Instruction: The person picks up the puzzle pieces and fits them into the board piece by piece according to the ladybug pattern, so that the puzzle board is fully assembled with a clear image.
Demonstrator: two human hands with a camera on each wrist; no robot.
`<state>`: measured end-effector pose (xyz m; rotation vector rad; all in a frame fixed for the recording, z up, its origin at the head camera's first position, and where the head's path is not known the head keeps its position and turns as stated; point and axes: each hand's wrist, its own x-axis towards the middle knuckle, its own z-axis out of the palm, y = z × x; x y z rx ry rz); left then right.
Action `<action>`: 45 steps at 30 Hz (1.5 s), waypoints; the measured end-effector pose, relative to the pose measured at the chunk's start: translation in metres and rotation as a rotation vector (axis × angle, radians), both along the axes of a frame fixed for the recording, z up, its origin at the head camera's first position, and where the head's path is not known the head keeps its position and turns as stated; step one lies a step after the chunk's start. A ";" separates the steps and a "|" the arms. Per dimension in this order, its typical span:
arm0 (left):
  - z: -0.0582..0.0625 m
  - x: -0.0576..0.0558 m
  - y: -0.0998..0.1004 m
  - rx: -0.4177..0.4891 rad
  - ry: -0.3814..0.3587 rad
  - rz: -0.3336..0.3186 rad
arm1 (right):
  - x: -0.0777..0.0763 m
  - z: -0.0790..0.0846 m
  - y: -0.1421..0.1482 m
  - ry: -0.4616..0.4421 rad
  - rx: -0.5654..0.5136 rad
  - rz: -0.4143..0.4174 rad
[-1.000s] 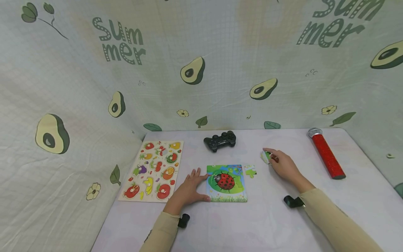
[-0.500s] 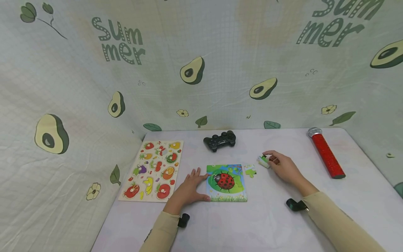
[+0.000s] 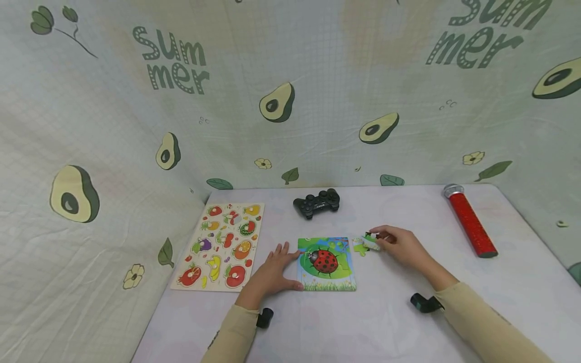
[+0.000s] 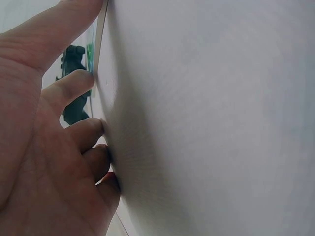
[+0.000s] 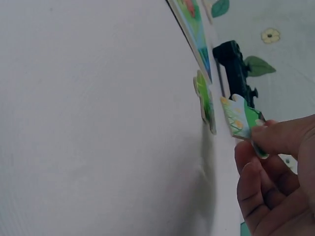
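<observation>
A square ladybug jigsaw puzzle lies flat on the table. My left hand rests at its left side with spread fingers, the index finger and thumb touching that edge. Between thumb and fingers, my right hand pinches a jigsaw piece printed green and white with small flowers, held up off the table. Just right of the ladybug puzzle lies a loose green puzzle piece; in the head view the held piece partly covers it.
Left of the puzzle is a board with fruit pictures. A black game controller sits behind the puzzle. At the far right lies a red microphone. A printed cloth hangs behind the table.
My right hand has moved left and slightly nearer with the held piece, from the right to above the loose piece. The piece has turned in the fingers. My left hand has stayed in place.
</observation>
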<state>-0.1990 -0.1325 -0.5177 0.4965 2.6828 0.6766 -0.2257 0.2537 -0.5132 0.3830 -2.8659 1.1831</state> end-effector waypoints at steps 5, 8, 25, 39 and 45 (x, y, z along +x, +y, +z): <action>0.001 0.000 0.001 -0.001 -0.007 0.004 | 0.005 0.002 -0.006 0.013 -0.022 0.033; 0.002 0.001 0.001 0.000 -0.009 0.005 | 0.008 0.003 -0.009 0.000 -0.038 0.037; 0.001 0.000 0.001 -0.008 -0.010 0.001 | 0.022 0.000 -0.033 0.030 -0.083 0.170; -0.001 0.000 0.000 -0.002 -0.002 0.000 | 0.033 -0.007 -0.063 0.021 -0.105 0.321; -0.001 0.000 0.000 -0.005 -0.002 0.001 | 0.036 -0.008 -0.075 0.015 -0.078 0.368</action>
